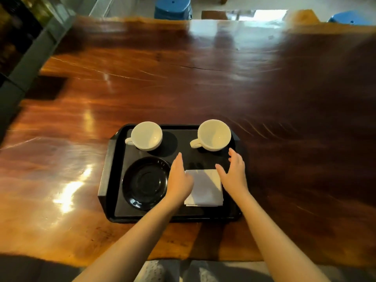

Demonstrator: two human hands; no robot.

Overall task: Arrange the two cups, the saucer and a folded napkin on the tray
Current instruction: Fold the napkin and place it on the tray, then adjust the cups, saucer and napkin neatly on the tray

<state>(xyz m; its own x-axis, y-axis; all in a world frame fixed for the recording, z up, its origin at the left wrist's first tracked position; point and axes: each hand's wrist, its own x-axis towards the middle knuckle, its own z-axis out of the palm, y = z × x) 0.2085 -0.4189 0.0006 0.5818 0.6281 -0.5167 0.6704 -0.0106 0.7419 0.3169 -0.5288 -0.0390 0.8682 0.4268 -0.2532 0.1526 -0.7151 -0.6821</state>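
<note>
**Handling the napkin, cups and saucer on the tray**

Resting flat on the black tray [110,159], the folded napkin [205,188] lies between the two hands. The left hand [180,180] is at the napkin's left edge, fingers stretched and together, holding nothing; its palm side seems to touch or cover that edge, but I cannot tell if it presses. The right hand [234,171] is at the right edge, open with fingers spread, also holding nothing, and I cannot tell if it touches the napkin.

The napkin looks like thin white paper in several layers. I judge it very light and soft, so it can slide or unfold easily. It is best taken at the folded edge, pinching all layers together, or pushed with flat fingers.

Just left of the left hand is the dark saucer [145,183], glossy and stiff. I expect it is ceramic, a little heavy, slippery and breakable; the raised rim is the place to hold.

Beyond the left hand's fingertips stands the left cup [146,135], and just beyond the right hand stands the right cup [214,134]. Both are white, upright and empty, with handles pointing left. They look fragile; the handle or the body is a safe hold.

All four things are already on the tray, so probably only small corrections remain.
</note>
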